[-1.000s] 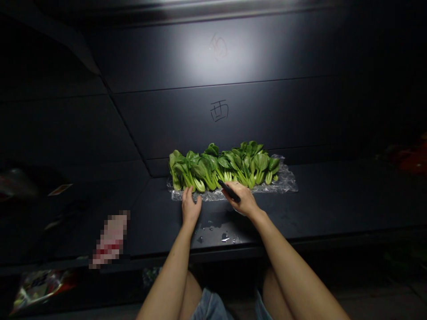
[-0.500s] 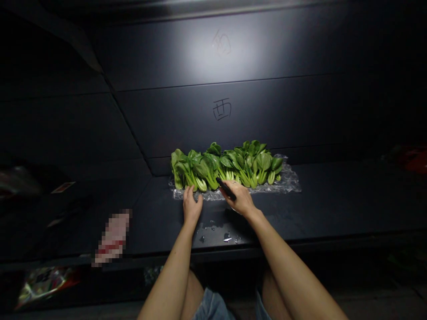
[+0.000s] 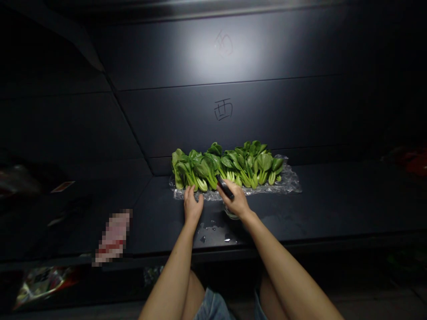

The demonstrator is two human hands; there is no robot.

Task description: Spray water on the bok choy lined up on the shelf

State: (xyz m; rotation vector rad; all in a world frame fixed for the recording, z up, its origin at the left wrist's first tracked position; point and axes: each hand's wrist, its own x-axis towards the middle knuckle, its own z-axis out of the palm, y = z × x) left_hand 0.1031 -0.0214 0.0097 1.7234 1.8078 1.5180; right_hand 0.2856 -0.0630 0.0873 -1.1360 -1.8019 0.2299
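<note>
A row of green bok choy (image 3: 207, 168) lies on clear plastic film (image 3: 290, 180) against the back panel of a dark shelf. My right hand (image 3: 236, 200) is wrapped round a spray bottle with a black head (image 3: 225, 186), in front of the middle of the row. Part of its clear body shows below the hand, and the rest is hidden. At the left end, my left hand (image 3: 192, 205) has its fingers apart and holds nothing. Its fingertips reach the front edge of the film by the stems; I cannot tell whether they touch the bok choy.
Water drops (image 3: 227, 238) wet the dark shelf (image 3: 333, 209) near its front edge. A blurred-out pinkish card (image 3: 114, 238) is at the left front. Packaged goods (image 3: 42, 284) sit lower left, and a red item (image 3: 416, 162) is at the far right. A character is written on the back panel (image 3: 187, 111).
My right hand has shifted slightly left and tilted the spray bottle, so part of its clear body now shows below. My left hand and the bok choy stay nearly the same.
</note>
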